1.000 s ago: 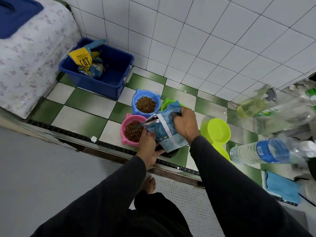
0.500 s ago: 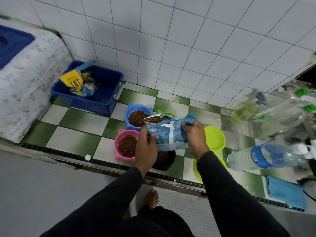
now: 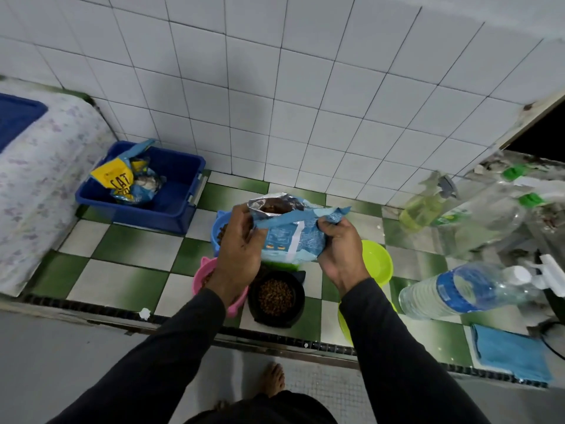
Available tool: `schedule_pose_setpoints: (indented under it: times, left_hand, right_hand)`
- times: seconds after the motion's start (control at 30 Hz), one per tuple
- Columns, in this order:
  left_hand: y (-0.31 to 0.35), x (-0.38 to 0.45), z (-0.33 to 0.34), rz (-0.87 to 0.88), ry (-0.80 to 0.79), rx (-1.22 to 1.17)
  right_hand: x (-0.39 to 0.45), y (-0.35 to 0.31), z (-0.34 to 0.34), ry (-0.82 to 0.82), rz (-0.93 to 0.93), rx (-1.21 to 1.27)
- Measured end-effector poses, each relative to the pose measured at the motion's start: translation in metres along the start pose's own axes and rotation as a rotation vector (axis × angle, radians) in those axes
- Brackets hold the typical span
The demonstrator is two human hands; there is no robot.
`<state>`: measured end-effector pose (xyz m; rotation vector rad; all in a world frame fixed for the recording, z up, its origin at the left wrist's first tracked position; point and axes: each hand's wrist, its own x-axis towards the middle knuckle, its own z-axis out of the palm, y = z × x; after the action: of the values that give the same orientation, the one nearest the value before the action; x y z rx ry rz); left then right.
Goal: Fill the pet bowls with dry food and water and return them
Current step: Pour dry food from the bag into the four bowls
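Observation:
I hold a light blue bag of dry food upright above the bowls, its open mouth showing kibble. My left hand grips its left edge and my right hand its right side. Below on the green and white floor tiles, a black bowl holds kibble. A pink bowl and a blue bowl are largely hidden by my left hand. Two lime green bowls sit to the right, the nearer one mostly behind my right sleeve.
A blue bin with a yellow cat food bag stands at back left beside a flowered cushion. At right lie water bottles, a spray bottle and a blue cloth. My bare foot is below the step.
The bag has been raised from a tilted pouring pose over the bowls to upright, mouth up. The black bowl with kibble is now uncovered.

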<state>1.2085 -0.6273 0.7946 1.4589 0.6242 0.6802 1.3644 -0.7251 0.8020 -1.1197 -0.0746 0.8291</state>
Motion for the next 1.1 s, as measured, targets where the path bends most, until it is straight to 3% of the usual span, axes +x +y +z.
schedule_pose_setpoints:
  times: [0.3,0.77,1.1]
  left_hand:
    - [0.016,0.031,-0.003,-0.041,-0.043,-0.029]
    - [0.028,0.073,-0.009,-0.23,0.138,0.126]
    - [0.022,0.086,-0.034,-0.398,0.28,-0.056]
  right_hand:
    - [0.004,-0.019,0.003,0.012,-0.025,0.046]
    - [0.021,-0.038,0.003,0.093,-0.03,-0.142]
    - [0.031,-0.033,0.027,0.147,0.012,-0.257]
